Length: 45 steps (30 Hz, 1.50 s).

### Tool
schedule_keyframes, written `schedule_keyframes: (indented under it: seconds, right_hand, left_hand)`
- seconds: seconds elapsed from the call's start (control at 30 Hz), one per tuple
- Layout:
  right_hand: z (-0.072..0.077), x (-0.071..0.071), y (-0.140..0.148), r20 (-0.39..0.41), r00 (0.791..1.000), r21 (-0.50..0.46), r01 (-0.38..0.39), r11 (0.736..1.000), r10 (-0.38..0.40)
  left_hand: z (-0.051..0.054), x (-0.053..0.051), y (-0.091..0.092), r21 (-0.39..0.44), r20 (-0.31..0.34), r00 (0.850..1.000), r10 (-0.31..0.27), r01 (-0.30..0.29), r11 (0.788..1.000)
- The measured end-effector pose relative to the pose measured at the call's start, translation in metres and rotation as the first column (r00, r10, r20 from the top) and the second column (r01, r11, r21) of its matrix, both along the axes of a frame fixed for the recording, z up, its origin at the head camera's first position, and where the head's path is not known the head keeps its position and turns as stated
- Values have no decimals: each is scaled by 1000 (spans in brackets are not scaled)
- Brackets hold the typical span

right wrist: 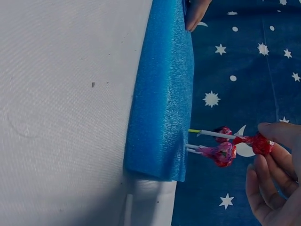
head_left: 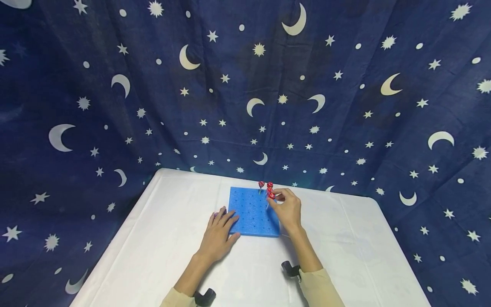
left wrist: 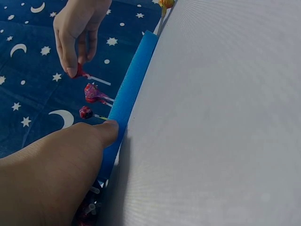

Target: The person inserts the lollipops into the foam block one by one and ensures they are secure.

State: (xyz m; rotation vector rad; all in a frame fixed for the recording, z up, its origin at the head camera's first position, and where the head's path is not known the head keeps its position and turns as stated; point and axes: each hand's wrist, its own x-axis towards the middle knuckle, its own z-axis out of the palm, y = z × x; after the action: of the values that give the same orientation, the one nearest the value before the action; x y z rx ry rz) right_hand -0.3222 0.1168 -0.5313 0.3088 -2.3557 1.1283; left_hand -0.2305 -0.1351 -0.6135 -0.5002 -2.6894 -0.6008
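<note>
In the head view my left hand (head_left: 217, 238) lies with fingers spread at the left edge of a blue foam board (head_left: 249, 219) dotted with holes. Its thumb touches the board's front side in the left wrist view. My right hand (head_left: 288, 209) pinches a red-wrapped lollipop (right wrist: 261, 144) by its head above the board's far right part, its white stick angled toward the foam. Close by, a dark red lollipop (head_left: 261, 184) and red-pink lollipops (right wrist: 224, 154) stand upright in the board's back right area.
Wrapped lollipops (left wrist: 88, 209) lie beside the board, partly hidden by my left hand. A yellow-orange lollipop (left wrist: 165, 4) appears near the board's other end. The white table (head_left: 337, 247) meets a dark blue curtain (head_left: 230, 102) with moons and stars.
</note>
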Motion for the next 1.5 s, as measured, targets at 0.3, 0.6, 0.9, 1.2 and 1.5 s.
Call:
schedule_keyframes:
  seconds: [0.3, 0.6, 0.9, 1.2, 1.5]
  right_hand:
    - [-3, -3, -2, 1, 1000, 19, -2, 1000, 2]
    - [-1, -9, -7, 19, 999, 16, -29, 999, 28]
    - [-8, -17, -8, 19, 998, 25, -57, 998, 57]
    - [-11, -23, -13, -50, 997, 15, -53, 998, 54]
    - [-14, -28, -16, -74, 995, 10, -60, 998, 60]
  left_hand:
    - [1, 1, 1, 12, 7, 1000, 3, -3, 1000]
    - [0, 0, 1, 4, -3, 1000, 2, -2, 1000]
    - [2, 1, 2, 9, 13, 1000, 7, -7, 1000]
    - [3, 1, 1, -1, 4, 1000, 4, -4, 1000]
    - [4, 1, 1, -5, 1, 1000, 2, -2, 1000]
